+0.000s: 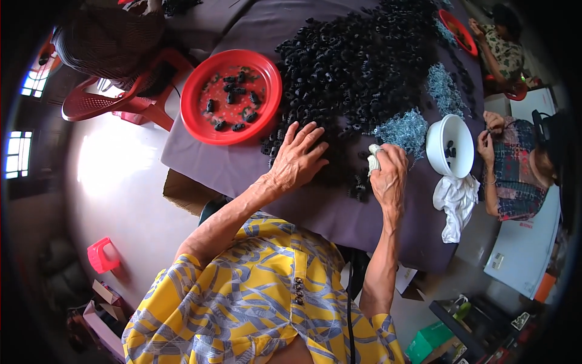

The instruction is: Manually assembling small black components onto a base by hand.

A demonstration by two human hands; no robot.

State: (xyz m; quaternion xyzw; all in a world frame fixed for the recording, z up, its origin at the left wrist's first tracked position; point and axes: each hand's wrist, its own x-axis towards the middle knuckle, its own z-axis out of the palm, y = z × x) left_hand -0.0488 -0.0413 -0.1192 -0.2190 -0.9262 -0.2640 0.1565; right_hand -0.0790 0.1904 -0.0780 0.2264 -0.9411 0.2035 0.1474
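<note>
My left hand (296, 159) lies palm down with its fingers spread, at the near edge of a big heap of small black ribbed plastic pieces (351, 67). Its fingertips touch some of them. My right hand (389, 176) is closed around a small off-white, crumpled thing (374, 160) that looks like a wad of cloth; what else may sit inside the grip is hidden. Just beside this hand a few loose black pieces (359, 189) rest on the table. A tangle of grey-blue shavings or thread (405, 132) sits beyond my right hand.
A red basin (187, 106) with several black pieces stands at left on the purple tablecloth (206, 164). At right are a white bowl (433, 145) and a white cloth (456, 203). Other people sit around the table. A red chair (100, 109) stands at far left.
</note>
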